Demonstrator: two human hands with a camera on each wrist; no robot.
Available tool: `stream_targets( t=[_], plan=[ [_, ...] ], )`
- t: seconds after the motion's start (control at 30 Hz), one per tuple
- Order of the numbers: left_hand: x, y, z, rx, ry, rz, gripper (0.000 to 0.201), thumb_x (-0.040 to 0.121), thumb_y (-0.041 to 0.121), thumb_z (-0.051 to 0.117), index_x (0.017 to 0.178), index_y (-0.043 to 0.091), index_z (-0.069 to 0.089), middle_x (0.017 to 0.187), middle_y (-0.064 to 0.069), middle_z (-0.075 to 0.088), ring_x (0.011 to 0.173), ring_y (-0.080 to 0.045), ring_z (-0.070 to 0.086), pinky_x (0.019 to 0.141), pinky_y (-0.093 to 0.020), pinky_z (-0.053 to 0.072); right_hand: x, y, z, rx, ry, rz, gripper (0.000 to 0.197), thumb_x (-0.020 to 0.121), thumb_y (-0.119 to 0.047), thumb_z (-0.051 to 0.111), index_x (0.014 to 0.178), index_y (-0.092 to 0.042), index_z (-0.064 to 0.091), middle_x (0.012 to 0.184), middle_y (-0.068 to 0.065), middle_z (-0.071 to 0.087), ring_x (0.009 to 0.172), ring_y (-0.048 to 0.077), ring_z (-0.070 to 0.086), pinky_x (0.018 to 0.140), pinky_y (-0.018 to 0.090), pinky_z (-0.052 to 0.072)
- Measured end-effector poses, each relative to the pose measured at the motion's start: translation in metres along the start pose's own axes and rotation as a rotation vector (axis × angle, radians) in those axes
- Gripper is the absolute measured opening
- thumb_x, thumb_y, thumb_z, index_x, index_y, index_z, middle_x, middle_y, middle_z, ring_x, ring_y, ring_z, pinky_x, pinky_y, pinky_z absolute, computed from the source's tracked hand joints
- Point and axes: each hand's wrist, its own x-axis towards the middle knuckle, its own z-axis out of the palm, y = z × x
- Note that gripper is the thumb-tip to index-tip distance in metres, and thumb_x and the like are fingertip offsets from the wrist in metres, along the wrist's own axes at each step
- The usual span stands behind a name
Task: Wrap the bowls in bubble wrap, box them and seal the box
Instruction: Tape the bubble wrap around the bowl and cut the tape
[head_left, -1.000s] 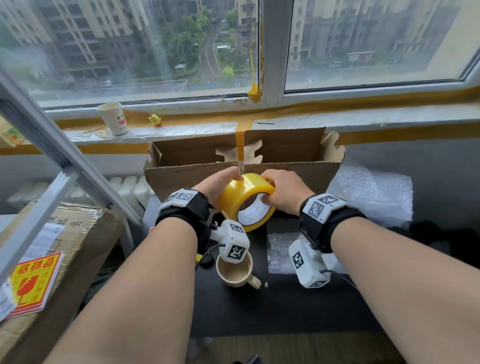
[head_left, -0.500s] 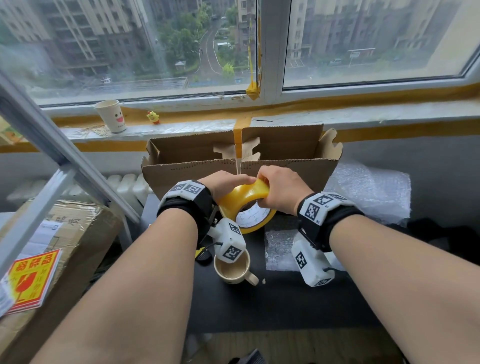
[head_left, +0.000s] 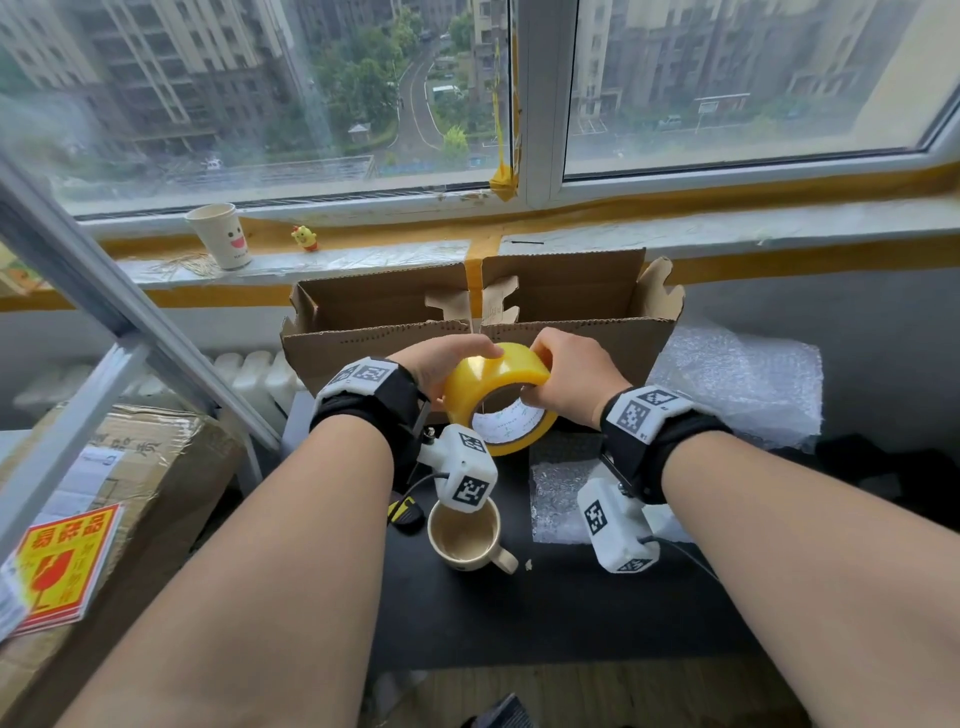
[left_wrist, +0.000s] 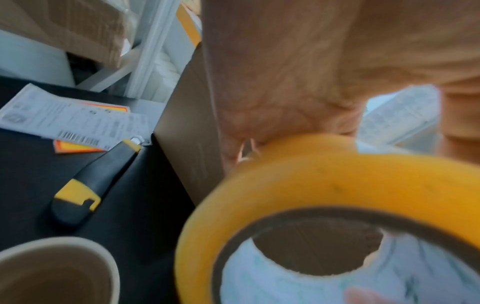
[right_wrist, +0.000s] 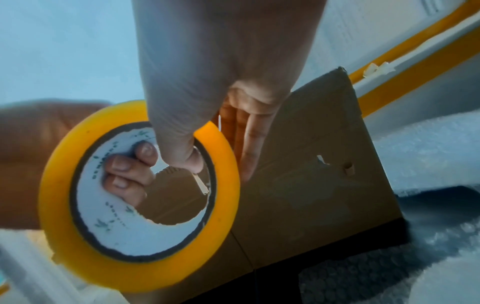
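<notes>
A: Item one, the roll of yellow packing tape (head_left: 498, 402). Where is it sitting?

B: It is being held off the black worktop (head_left: 571, 613), just in front of the near wall of the cardboard box (head_left: 613, 343). Its open core is facing back toward the person, so its axis is running front to back.

A: Item two, the hands?

B: Both are grasping the roll. The left hand (head_left: 441, 361) is curling over the top left of the rim, with fingers (right_wrist: 124, 174) hooked through the core. The right hand (head_left: 569, 376) is pinching the top right, thumb inside the core and fingers lying down the far face.

A: Item three, the box?

B: It is standing open, flaps up, directly beyond the roll. Whether any wrapped bowl is inside cannot be told.

A: And the relation that matters?

B: The box seam is lying straight ahead of both hands. The loose tape end is not visible; I judge it is being searched for near the right fingertips.

A: Sundries?

B: A beige mug (head_left: 465, 535), a utility knife (left_wrist: 91, 185), bubble wrap (head_left: 737, 384).
</notes>
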Motion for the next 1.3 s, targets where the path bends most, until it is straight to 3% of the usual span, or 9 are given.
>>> stream_targets(
  t=[0.13, 0.27, 0.33, 0.47, 0.67, 0.8, 1.07, 1.23, 1.3],
  plan=[
    [0.012, 0.005, 0.002, 0.2, -0.019, -0.006, 0.095, 0.037, 0.062, 0.082, 0.118, 0.018, 0.06, 0.112, -0.013, 0.068, 0.101, -0.029, 0.067, 0.097, -0.047, 0.05, -0.001, -0.004, -0.002, -0.144, 0.053, -0.12, 0.034, 0.073, -0.03, 0.076, 0.097, -0.021, 0.053, 0.098, -0.002, 0.055, 0.089, 0.02, 0.054, 0.072, 0.031, 0.04],
    [0.0, 0.01, 0.004, -0.003, -0.079, 0.013, 0.056, 0.083, 0.035, 0.067, 0.129, 0.008, 0.051, 0.113, -0.018, 0.063, 0.097, -0.032, 0.062, 0.099, -0.047, 0.047, -0.001, -0.001, -0.005, -0.098, 0.151, -0.137, 0.036, 0.075, -0.033, 0.075, 0.106, -0.021, 0.059, 0.099, -0.003, 0.056, 0.087, 0.016, 0.051, 0.073, 0.028, 0.038],
    [0.004, 0.005, 0.002, -0.133, -0.096, 0.036, 0.048, 0.088, 0.024, 0.061, 0.131, 0.006, 0.049, 0.105, -0.018, 0.063, 0.089, -0.031, 0.062, 0.089, -0.044, 0.049, 0.001, 0.002, -0.01, -0.042, 0.126, -0.083, 0.036, 0.077, -0.036, 0.074, 0.108, -0.024, 0.06, 0.098, -0.004, 0.059, 0.089, 0.016, 0.053, 0.075, 0.029, 0.042],
    [0.005, 0.002, 0.003, -0.184, -0.154, 0.077, 0.046, 0.09, 0.018, 0.055, 0.133, 0.006, 0.047, 0.1, -0.016, 0.062, 0.082, -0.029, 0.062, 0.079, -0.04, 0.05, 0.005, 0.008, -0.012, -0.11, -0.041, 0.006, 0.019, 0.084, -0.034, 0.064, 0.097, -0.021, 0.06, 0.092, -0.001, 0.063, 0.092, 0.023, 0.06, 0.07, 0.03, 0.042],
    [0.005, 0.016, 0.009, -0.077, -0.132, 0.081, 0.021, 0.092, 0.024, 0.056, 0.11, 0.013, 0.053, 0.093, -0.009, 0.065, 0.081, -0.023, 0.063, 0.076, -0.034, 0.052, 0.0, 0.006, -0.016, -0.211, 0.098, -0.02, 0.037, 0.084, -0.032, 0.067, 0.115, -0.019, 0.053, 0.102, 0.008, 0.065, 0.098, 0.029, 0.06, 0.079, 0.033, 0.045],
    [0.007, 0.02, 0.012, 0.013, -0.101, 0.102, 0.032, 0.09, 0.027, 0.062, 0.116, 0.011, 0.053, 0.099, -0.011, 0.066, 0.091, -0.027, 0.064, 0.09, -0.04, 0.05, 0.001, 0.004, -0.018, -0.253, 0.115, -0.037, 0.039, 0.081, -0.035, 0.07, 0.112, -0.019, 0.052, 0.101, 0.009, 0.067, 0.097, 0.032, 0.06, 0.081, 0.035, 0.048],
    [0.009, 0.014, 0.007, -0.065, -0.157, 0.104, 0.049, 0.09, 0.028, 0.06, 0.133, 0.007, 0.049, 0.094, -0.01, 0.067, 0.076, -0.021, 0.067, 0.067, -0.032, 0.051, 0.001, 0.009, -0.016, -0.093, 0.156, 0.052, 0.028, 0.082, -0.033, 0.064, 0.106, -0.021, 0.058, 0.1, 0.006, 0.066, 0.098, 0.03, 0.06, 0.08, 0.033, 0.048],
    [0.01, 0.027, 0.011, 0.075, -0.016, 0.248, 0.024, 0.085, 0.024, 0.07, 0.107, 0.015, 0.067, 0.108, -0.009, 0.063, 0.098, -0.026, 0.062, 0.088, -0.039, 0.052, 0.005, 0.012, -0.014, -0.064, 0.17, 0.093, 0.018, 0.084, -0.033, 0.061, 0.099, -0.023, 0.059, 0.095, 0.004, 0.066, 0.094, 0.029, 0.06, 0.074, 0.031, 0.044],
    [0.01, 0.032, 0.013, 0.182, 0.011, 0.231, 0.032, 0.071, 0.036, 0.079, 0.099, 0.023, 0.068, 0.116, -0.008, 0.064, 0.106, -0.027, 0.061, 0.095, -0.046, 0.05, 0.005, 0.01, -0.016, -0.126, 0.188, 0.039, 0.021, 0.085, -0.035, 0.062, 0.102, -0.023, 0.059, 0.094, 0.003, 0.066, 0.09, 0.028, 0.06, 0.071, 0.03, 0.042]
  ],
)
